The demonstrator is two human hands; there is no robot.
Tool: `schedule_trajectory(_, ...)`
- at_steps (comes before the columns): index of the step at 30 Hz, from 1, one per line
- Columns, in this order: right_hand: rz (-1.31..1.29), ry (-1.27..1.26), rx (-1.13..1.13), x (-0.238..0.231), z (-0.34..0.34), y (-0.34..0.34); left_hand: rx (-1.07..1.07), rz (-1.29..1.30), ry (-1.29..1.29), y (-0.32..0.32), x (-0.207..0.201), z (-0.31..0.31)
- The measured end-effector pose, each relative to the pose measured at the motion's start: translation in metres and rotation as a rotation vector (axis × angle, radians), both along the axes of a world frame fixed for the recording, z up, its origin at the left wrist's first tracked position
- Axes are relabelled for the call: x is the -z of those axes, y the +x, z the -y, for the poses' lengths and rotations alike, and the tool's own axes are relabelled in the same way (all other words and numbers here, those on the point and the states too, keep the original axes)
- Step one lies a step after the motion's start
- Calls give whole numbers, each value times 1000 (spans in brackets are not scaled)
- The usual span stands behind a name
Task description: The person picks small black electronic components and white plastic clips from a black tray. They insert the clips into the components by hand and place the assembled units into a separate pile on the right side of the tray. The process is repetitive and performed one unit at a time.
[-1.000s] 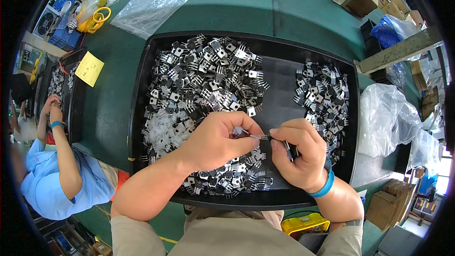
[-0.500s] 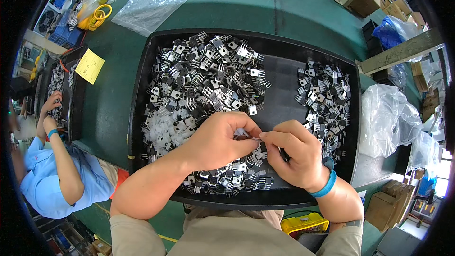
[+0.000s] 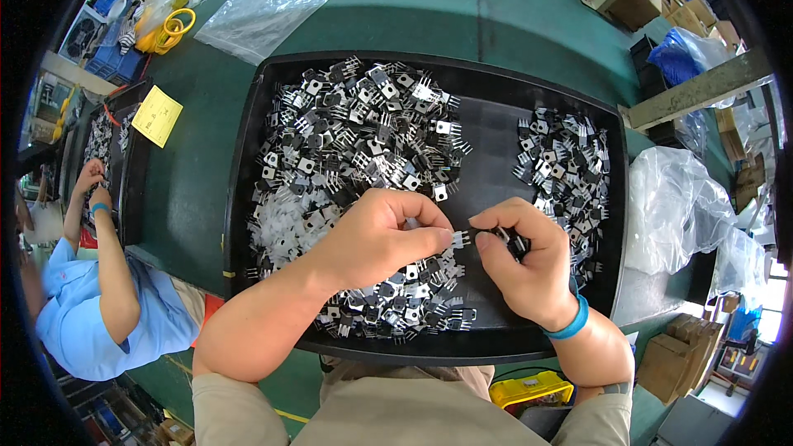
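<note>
Over the black tray (image 3: pixel 496 128), my left hand (image 3: pixel 388 235) pinches a transistor (image 3: pixel 461 239) between thumb and forefinger, its metal legs pointing right. Close beside it, my right hand (image 3: pixel 533 260) has its thumb and forefinger apart, while its other fingers curl round several dark transistors (image 3: pixel 517 243). A large heap of loose transistors (image 3: pixel 363 116) fills the tray's left part, and a smaller heap (image 3: pixel 566 161) lies along its right side. Small translucent white pieces (image 3: pixel 285 223) lie among the left heap, near my left forearm.
A co-worker in a blue shirt (image 3: pixel 103 310) works at another tray (image 3: pixel 128 173) on the left. A yellow note (image 3: pixel 157 116) lies by that tray. Clear plastic bags (image 3: pixel 673 211) sit right of my tray, and another bag (image 3: pixel 281 0) lies behind it. A metal post (image 3: pixel 702 87) stands at the right.
My hands have moved slightly apart from touching fingertips. The right thumb and forefinger have spread, and the transistor in my left pinch now shows.
</note>
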State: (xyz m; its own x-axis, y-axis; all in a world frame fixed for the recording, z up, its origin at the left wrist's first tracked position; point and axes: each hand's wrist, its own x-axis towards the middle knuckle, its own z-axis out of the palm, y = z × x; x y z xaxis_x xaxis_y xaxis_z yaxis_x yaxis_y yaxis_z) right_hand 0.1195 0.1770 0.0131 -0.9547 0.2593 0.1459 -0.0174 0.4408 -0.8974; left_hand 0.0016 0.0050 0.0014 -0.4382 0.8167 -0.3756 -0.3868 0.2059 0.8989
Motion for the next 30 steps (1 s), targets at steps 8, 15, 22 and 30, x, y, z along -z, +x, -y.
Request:
schedule_trajectory(8,0,-21,8,8,10,2,47,14,-14,4,3,0)
schedule_trajectory(15,363,-764,156,2,4,1,47,11,-19,3,1,0)
schedule_trajectory(22,429,-905,-25,13,10,0,165,-201,-72,3,-2,-1)
schedule_trajectory(30,48,-78,-316,10,1,-4,-206,267,192,-9,2,5)
